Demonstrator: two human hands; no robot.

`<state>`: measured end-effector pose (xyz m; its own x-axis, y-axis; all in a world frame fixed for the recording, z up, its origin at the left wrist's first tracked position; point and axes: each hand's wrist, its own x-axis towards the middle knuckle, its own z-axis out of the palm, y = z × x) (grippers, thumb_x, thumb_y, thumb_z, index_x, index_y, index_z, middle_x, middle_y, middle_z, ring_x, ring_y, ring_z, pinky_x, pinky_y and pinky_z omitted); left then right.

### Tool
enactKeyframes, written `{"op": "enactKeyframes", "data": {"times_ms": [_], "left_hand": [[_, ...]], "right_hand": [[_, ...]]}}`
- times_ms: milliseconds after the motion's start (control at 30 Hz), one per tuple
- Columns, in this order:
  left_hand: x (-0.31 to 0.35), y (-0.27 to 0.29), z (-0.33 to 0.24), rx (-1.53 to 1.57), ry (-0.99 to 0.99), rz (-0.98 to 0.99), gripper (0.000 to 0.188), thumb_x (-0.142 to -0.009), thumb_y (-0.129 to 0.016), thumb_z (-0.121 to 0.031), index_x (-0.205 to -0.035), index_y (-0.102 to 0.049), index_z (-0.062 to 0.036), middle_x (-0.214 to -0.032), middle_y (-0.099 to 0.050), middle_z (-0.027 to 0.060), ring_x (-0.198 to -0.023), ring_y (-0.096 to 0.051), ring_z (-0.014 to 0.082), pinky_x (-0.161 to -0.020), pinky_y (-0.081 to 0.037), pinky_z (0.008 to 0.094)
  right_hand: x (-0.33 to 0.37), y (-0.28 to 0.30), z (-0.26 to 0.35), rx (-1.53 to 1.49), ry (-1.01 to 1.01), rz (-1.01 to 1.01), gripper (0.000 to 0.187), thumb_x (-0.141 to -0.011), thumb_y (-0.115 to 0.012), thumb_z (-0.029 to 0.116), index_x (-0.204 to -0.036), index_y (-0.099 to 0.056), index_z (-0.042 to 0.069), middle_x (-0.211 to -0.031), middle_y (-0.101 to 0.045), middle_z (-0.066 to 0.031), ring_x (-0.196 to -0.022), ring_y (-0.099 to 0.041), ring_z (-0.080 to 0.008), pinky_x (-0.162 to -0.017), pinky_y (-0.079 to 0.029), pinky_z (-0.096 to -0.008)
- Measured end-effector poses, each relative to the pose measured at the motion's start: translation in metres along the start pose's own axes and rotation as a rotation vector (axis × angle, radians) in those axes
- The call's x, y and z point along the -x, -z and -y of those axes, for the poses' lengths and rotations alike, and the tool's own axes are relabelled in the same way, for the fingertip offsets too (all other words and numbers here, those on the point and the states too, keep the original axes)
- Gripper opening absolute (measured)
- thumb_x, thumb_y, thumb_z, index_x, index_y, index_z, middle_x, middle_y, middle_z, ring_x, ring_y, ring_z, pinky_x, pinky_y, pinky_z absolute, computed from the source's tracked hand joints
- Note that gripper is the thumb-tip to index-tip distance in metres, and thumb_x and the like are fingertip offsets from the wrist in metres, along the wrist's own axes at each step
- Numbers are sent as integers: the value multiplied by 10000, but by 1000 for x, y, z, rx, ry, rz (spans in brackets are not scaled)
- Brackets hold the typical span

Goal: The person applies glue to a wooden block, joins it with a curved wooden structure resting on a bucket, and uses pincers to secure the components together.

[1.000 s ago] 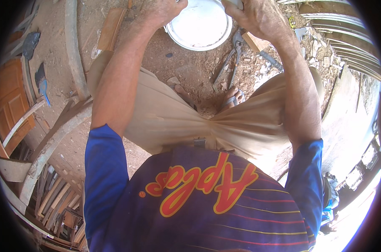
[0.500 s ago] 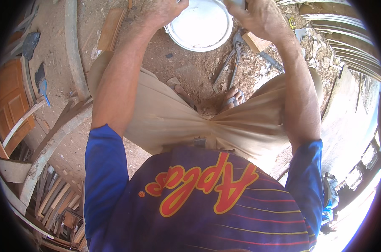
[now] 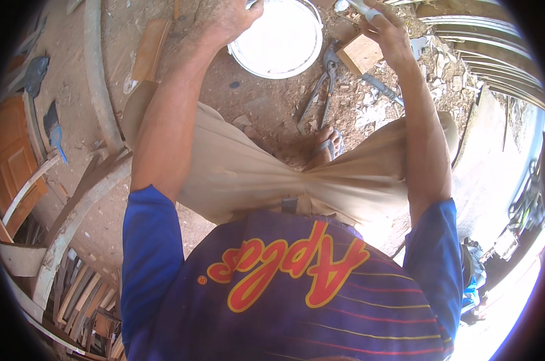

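Observation:
At the top, my left hand (image 3: 229,23) is closed beside the rim of a round white bucket (image 3: 275,42). A bit of something pale shows at its fingertips, too cut off to name. My right hand (image 3: 394,37), to the right of the bucket, is closed around a slim whitish object (image 3: 365,8) that points up and left; the picture's top edge cuts it off. Below that hand, a wooden block (image 3: 360,54) lies on the dirt. Long-handled pincers (image 3: 325,81) rest between the bucket and my sandalled foot (image 3: 327,144).
A grey cylindrical tool (image 3: 382,89) lies among wood chips near my right knee. At left are a plank (image 3: 152,49), a curved timber (image 3: 98,78), a blue-handled brush (image 3: 56,135) and a panelled wooden door (image 3: 17,159). Stacked wood strips (image 3: 83,295) fill the lower left.
My right hand has moved right, away from the bucket's edge, and the whitish object in it now shows. My left hand stays by the rim. The whole view has shifted slightly.

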<state>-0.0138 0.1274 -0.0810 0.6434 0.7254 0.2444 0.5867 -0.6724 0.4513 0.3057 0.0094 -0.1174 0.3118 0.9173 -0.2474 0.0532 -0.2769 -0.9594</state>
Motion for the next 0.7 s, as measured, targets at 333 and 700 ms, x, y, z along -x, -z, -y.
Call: {"op": "enactKeyframes", "data": {"times_ms": [333, 700], "left_hand": [[9, 4, 7, -73, -18, 6, 108, -836, -669, -138, -893, -617, -63, -912, -640, 161, -934, -632, 368, -838, -508, 472], [12, 11, -13, -44, 77, 44, 187, -863, -701, -213, -1004, -706, -91, -1019, -682, 98, -994, -657, 326, -870, -518, 429]], "right_hand": [[-19, -5, -35, 217, 171, -10, 309, -1005, -618, 247, -1230, -670, 42, -998, -668, -58, -919, -653, -210, -807, -540, -341], [-22, -45, -95, -282, -373, -109, 449, -967, -661, 245, -1381, -610, 81, -1123, -695, -50, -945, -619, -141, -733, -495, -359]]}}
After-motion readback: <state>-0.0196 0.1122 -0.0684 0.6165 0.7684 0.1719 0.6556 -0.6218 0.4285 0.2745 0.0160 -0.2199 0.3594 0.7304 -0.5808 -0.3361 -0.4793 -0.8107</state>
